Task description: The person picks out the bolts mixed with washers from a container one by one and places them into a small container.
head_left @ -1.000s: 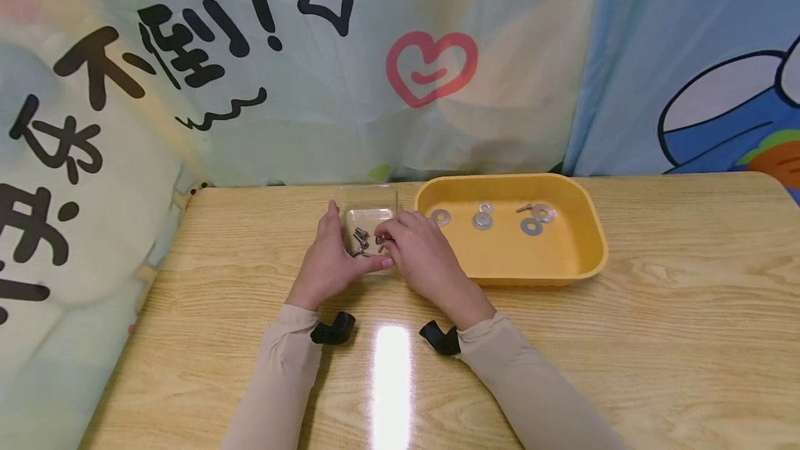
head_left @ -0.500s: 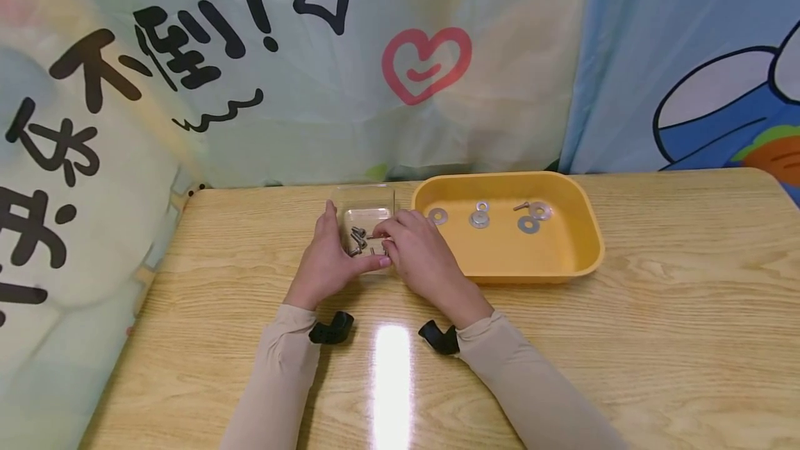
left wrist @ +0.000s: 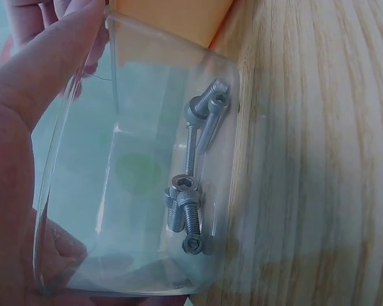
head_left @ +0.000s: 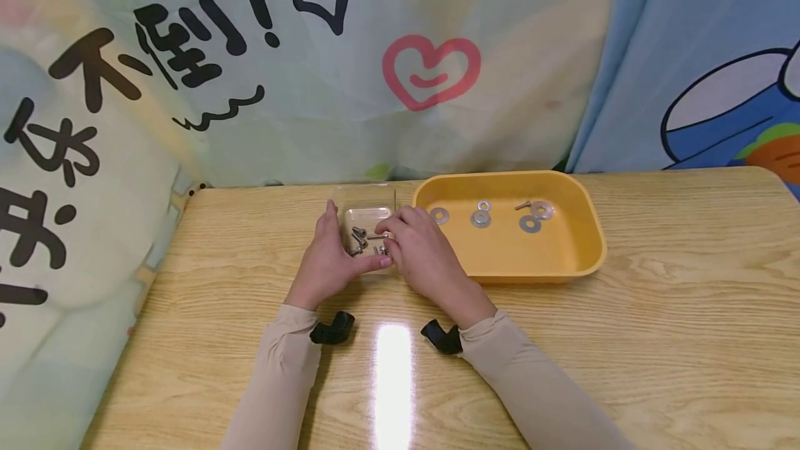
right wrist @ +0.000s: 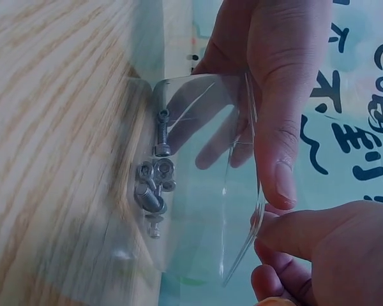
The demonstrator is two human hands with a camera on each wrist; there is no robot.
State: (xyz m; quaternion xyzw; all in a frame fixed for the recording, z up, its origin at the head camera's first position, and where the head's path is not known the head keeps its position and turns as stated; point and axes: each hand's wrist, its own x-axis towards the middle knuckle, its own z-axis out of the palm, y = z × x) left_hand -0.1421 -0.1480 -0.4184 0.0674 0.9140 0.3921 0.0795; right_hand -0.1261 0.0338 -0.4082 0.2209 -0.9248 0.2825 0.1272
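A clear plastic box (head_left: 369, 216) stands on the wooden table with several metal socket-head screws (left wrist: 190, 199) lying loose on its bottom. My left hand (head_left: 325, 259) holds the box, its fingers along the left side and its thumb across the near edge. At the right near corner, my right hand (head_left: 421, 248) pinches the box's rim between thumb and fingers, as the right wrist view shows. A few screws lie close to the right fingertips in the head view. That hand partly covers the box's right side and the yellow tray's left end.
The yellow tray (head_left: 525, 255) sits just right of the box. In it lie several flat washers (head_left: 530, 224) and a small screw (head_left: 523, 205). A printed cloth (head_left: 300, 130) hangs behind the wooden table (head_left: 675, 283).
Screws near the right fingertips have shifted inside the box, and one now lies more plainly in sight there. Both hands stay at the box in nearly the same place.
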